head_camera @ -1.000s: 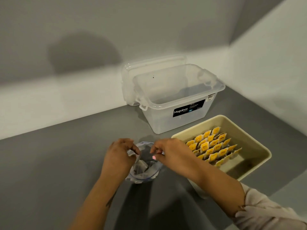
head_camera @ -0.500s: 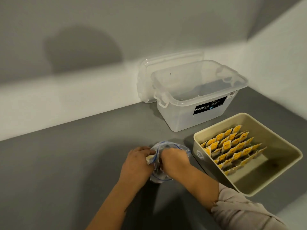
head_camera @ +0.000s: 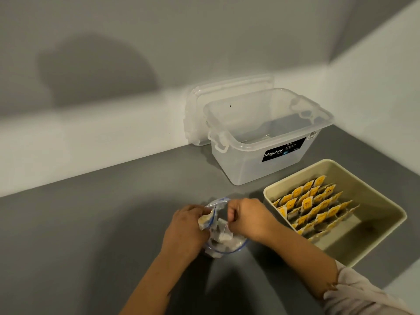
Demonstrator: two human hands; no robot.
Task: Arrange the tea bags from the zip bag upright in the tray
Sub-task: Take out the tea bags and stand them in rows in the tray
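The step in hand looks like drawing more tea bags out of the zip bag (head_camera: 223, 235), which sits on the grey worktop (head_camera: 91, 235) towards its near edge, just beside the tray's near-left corner; the left hand (head_camera: 186, 230) curls round the bag's left lip and seems to pinch a tea bag (head_camera: 205, 220) with a yellowish tag against it; the right hand (head_camera: 247, 218) is curled at the mouth, fingers bent inward, though whether it pinches the plastic, a string or a sachet I cannot tell.

The cream tray (head_camera: 386, 237), near the worktop's right edge, already holds slanted rows of tea bags (head_camera: 316, 210) standing on edge along its left side, with bare floor left on the right; so the task appears well along but unfinished.

The next move probably calls for lifting one sachet free without dragging its neighbours by their strings, then setting it on edge beside the last row.

The bag is thin, crinkled clear plastic with a blue zip line; the sachets are soft, flat paper squares, likely floppy; the tray is smooth, rigid, round-cornered; behind it stands a translucent storage box (head_camera: 268, 142), its lid (head_camera: 204, 105) propped against the wall.
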